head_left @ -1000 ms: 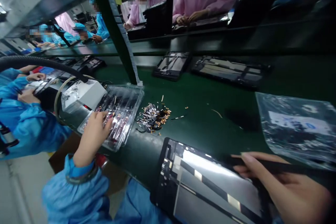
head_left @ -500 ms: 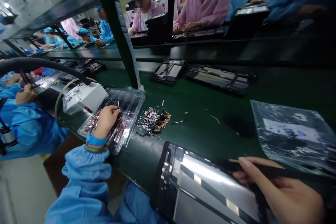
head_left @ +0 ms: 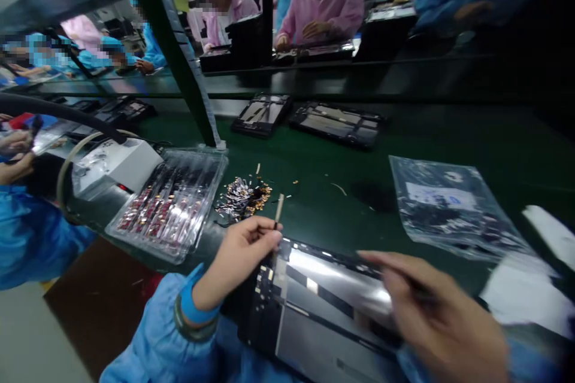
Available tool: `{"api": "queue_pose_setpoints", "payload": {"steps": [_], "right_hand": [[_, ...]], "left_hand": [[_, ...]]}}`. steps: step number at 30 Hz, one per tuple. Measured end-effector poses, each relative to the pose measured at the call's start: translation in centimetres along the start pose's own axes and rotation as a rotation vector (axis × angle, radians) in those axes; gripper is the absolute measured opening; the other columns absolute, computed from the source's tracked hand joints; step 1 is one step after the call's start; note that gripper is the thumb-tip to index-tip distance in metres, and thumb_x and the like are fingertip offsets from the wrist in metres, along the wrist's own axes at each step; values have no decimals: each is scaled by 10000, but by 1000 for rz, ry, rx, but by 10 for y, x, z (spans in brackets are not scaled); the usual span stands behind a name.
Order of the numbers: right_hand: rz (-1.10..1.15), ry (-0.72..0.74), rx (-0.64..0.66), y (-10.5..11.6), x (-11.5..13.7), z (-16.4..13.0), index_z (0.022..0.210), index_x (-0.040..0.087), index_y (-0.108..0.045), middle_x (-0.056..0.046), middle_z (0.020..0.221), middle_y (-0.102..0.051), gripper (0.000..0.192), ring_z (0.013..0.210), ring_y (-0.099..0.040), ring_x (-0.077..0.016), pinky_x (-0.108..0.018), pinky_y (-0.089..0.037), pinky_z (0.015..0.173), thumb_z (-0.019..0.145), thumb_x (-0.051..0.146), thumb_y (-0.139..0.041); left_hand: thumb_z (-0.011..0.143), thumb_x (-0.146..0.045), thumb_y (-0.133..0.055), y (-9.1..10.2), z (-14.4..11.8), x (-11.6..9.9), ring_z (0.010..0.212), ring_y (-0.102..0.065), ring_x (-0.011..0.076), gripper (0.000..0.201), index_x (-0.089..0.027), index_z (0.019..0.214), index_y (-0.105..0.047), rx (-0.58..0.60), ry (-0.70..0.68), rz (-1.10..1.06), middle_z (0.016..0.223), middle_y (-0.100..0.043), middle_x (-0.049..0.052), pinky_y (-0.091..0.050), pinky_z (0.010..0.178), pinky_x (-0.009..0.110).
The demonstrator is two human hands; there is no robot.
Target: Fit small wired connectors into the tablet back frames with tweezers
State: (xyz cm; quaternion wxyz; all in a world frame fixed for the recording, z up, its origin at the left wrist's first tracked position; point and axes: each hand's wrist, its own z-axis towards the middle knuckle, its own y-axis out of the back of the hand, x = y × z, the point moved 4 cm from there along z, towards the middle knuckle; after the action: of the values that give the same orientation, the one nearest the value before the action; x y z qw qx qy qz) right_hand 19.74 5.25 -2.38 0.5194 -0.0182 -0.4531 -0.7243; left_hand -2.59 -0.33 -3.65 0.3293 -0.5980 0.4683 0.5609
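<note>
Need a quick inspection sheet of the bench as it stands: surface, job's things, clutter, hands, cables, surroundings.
Surface: dark green belt, lit from above.
Job's things: open tablet frame at the near edge; small strip part pinched upright over its top left corner.
Clutter: clear parts tray left; pile of small gold-tipped parts beside it; plastic bag right; two more open frames farther back.
Hands: left hand pinches the strip part; right hand blurred over the frame, its hold unclear.
Cables: black hose and pale cable loop by a white box.
Surroundings: other people in blue and pink coats at neighbouring benches.
</note>
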Motion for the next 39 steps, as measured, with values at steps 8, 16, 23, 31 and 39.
{"api": "queue_pose_setpoints", "payload": {"steps": [8,16,23,31,39], "right_hand": [[-154,308,-23,-17,41,12,1075,104,-595,-127,944,-717,255,841,-685,-191,-278,-550,727,889,48,-429],[6,-105,-125,-5,12,16,860,207,-574,-32,731,-651,157,675,-650,-149,-229,-524,601,913,156,-435],[-31,98,-16,-1,21,11,947,211,-604,-42,804,-683,136,722,-653,-156,-232,-510,623,907,162,-483],[13,41,-178,1,13,9,892,206,-641,-55,805,-685,166,743,-654,-173,-270,-513,650,876,111,-505],[352,-323,-67,-9,11,23,943,185,-688,-46,815,-738,172,639,-677,-153,-235,-542,542,848,279,-580]], "left_hand": [[769,-203,-576,-56,-8,-14,636,-539,112,128,-170,783,-699,170,-238,120,680,-610,14,-429,607,214],[717,-284,-636,-53,-8,-3,546,-563,116,153,-162,790,-691,219,-2,-26,634,-570,0,-456,514,224],[655,-291,-712,-51,-4,-3,500,-516,86,186,-148,773,-698,195,72,-103,572,-564,-17,-433,485,196],[646,-324,-803,-54,-7,2,610,-549,76,303,-130,867,-729,387,418,-626,691,-641,30,-469,589,182],[635,-360,-800,-67,-7,9,662,-610,111,263,-139,757,-728,335,312,-440,702,-683,48,-481,650,206]]}}
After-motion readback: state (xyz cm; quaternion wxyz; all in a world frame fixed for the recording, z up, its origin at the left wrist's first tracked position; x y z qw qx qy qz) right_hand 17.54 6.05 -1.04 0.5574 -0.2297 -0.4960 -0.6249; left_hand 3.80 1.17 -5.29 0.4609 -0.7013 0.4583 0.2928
